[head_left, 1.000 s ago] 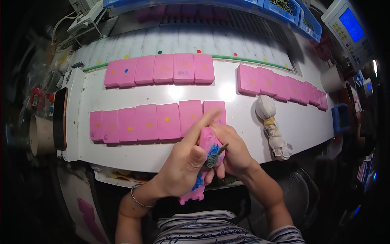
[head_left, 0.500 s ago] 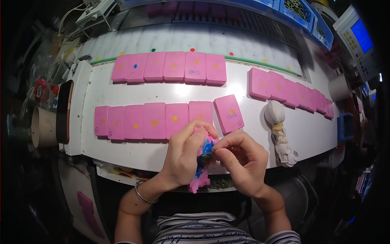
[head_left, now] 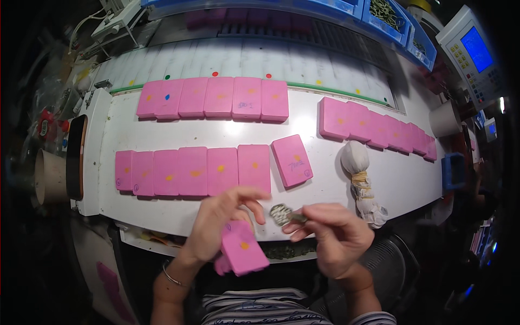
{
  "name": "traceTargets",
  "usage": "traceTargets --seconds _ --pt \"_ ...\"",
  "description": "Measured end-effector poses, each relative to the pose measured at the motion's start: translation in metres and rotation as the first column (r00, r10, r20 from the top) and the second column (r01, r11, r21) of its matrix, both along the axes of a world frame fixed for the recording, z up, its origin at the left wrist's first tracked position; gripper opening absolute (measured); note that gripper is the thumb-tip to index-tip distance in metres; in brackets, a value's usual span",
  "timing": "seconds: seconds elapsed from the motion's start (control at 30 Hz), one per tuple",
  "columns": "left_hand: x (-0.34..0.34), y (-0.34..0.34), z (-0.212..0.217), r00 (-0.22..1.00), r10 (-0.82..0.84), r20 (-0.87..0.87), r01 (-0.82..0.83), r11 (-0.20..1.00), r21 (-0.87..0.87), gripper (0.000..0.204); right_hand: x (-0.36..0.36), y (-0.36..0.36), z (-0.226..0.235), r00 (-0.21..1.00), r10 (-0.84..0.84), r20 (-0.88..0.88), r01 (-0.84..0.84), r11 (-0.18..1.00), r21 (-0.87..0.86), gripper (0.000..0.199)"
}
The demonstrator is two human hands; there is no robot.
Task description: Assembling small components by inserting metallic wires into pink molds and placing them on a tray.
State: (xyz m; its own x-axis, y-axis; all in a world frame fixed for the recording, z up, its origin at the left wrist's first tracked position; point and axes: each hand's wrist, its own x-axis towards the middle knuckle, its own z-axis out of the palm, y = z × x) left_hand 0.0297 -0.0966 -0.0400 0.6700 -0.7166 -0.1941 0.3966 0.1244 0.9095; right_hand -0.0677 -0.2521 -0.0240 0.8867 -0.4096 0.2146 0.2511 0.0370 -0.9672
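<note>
My left hand (head_left: 225, 219) is blurred by motion, its thumb and forefinger apart. A pink rubber mould block (head_left: 245, 250) with a yellow dot hangs tilted under it, apparently held by the lower fingers, which the block partly hides. My right hand (head_left: 338, 235) pinches a small dark green piece (head_left: 297, 218) between thumb and forefinger. At those fingertips shows an oval, grey-green patterned piece (head_left: 280, 214); I cannot tell whether it joins the pinched piece or lies on the white table (head_left: 227, 132).
Several pink blocks stand in rows at the back (head_left: 219, 97), the middle left (head_left: 179, 170) and the right (head_left: 360, 123). One tilted block (head_left: 292, 161) stands apart. A tied white cloth bundle (head_left: 357, 179) lies right of my hands. Blue trays (head_left: 384, 24) and a control panel (head_left: 474, 57) are behind.
The bent pink mould with blue inside has closed up and moved down in my left hand. My right hand has drawn away to the right with the green piece. The view has shifted slightly.
</note>
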Motion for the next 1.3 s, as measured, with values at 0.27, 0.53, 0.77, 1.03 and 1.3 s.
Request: traceTargets --seconds 0.27,0.53,0.77,1.03,1.3 --pt "-0.040 -0.007 0.001 0.970 0.201 0.134 -0.190 0.978 -0.091 0.020 0.001 -0.001 -0.004 0.981 0.101 0.168 0.024 0.789 -0.614 0.036" --pt "-0.041 -0.010 0.003 0.978 0.197 -0.064 -0.204 0.971 -0.127 0.014 -0.003 -0.008 0.000 0.973 0.172 0.154 0.010 0.637 -0.771 0.038" --pt "-0.038 -0.009 0.004 0.975 0.219 0.032 -0.216 0.974 -0.072 0.014 -0.001 -0.008 -0.002 0.992 0.096 0.083 0.014 0.567 -0.824 0.032" --pt "-0.037 -0.008 0.003 0.984 0.159 0.079 -0.156 0.987 -0.041 0.015 0.000 -0.009 0.009 0.995 0.095 0.019 -0.036 0.540 -0.841 0.024" --pt "-0.032 -0.002 0.001 0.960 0.168 0.223 -0.201 0.970 0.134 0.015 -0.005 -0.020 -0.001 0.906 0.146 -0.397 -0.377 0.704 -0.601 0.006"
